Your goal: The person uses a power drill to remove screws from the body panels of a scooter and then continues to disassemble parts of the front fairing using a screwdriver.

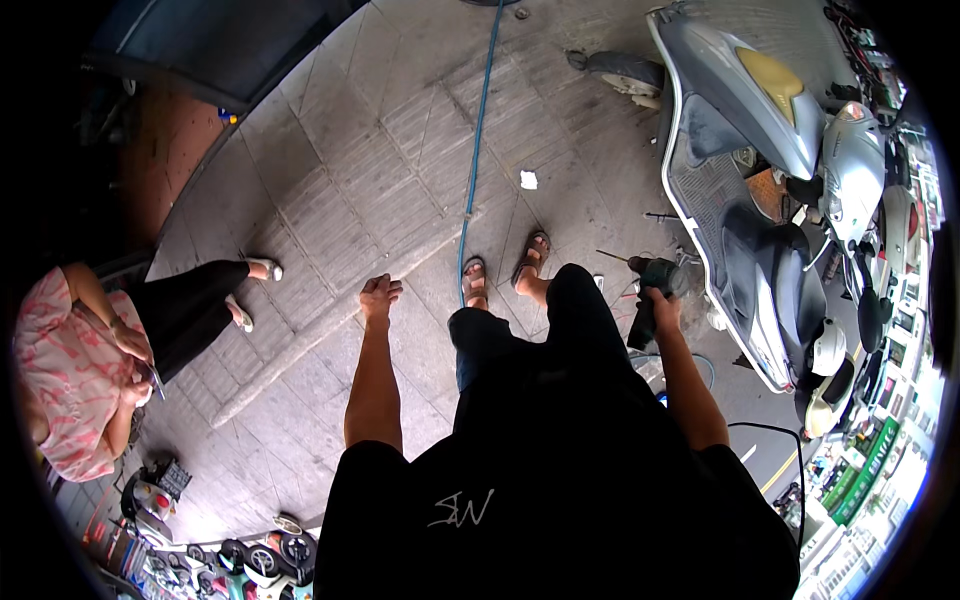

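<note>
My right hand (664, 306) is closed around the grip of a dark green power drill (650, 285), whose long thin bit points left over the pavement, beside a silver scooter (784, 100). My left hand (380, 294) hangs in front of me with fingers curled; whether something small is in them I cannot make out. A blue hose (476, 150) runs along the paving near my sandalled feet, and a small white scrap (528, 180) lies ahead of them.
At left, a person (72, 370) in a pink patterned top and dark trousers holds a small object. More scooters (848, 170) line the right side. A loose wheel (622, 72) lies near the silver one. A dark doorway (175, 50) is at upper left; parked two-wheelers (265, 560) stand at bottom left.
</note>
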